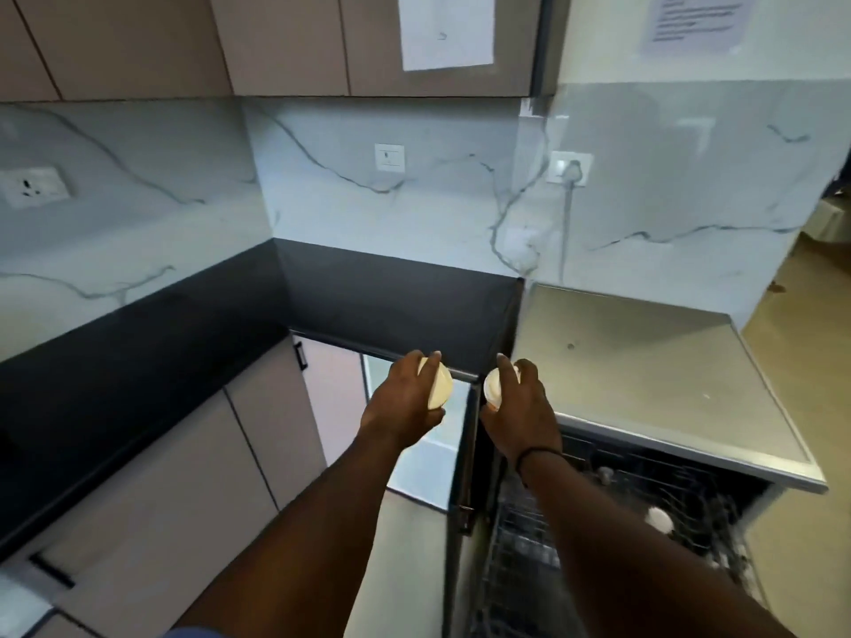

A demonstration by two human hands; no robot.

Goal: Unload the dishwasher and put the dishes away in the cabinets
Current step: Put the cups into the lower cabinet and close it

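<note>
Holding one small white bowl [440, 384] in the left hand [405, 407] and another bowl [495, 384] in the right hand [522, 414], fingers clamped round each, the person stands midway. Below and left of the grips, a cabinet [414, 462] is open; behind the right wrist the dishwasher rack [644, 513] holds more dishes (several white pieces), so work remains.

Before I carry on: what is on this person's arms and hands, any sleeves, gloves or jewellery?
Both forearms are bare, with no sleeves or gloves. The right hand has a thin dark band at the wrist. The left hand shows nothing worn. No rings can be made out.
</note>
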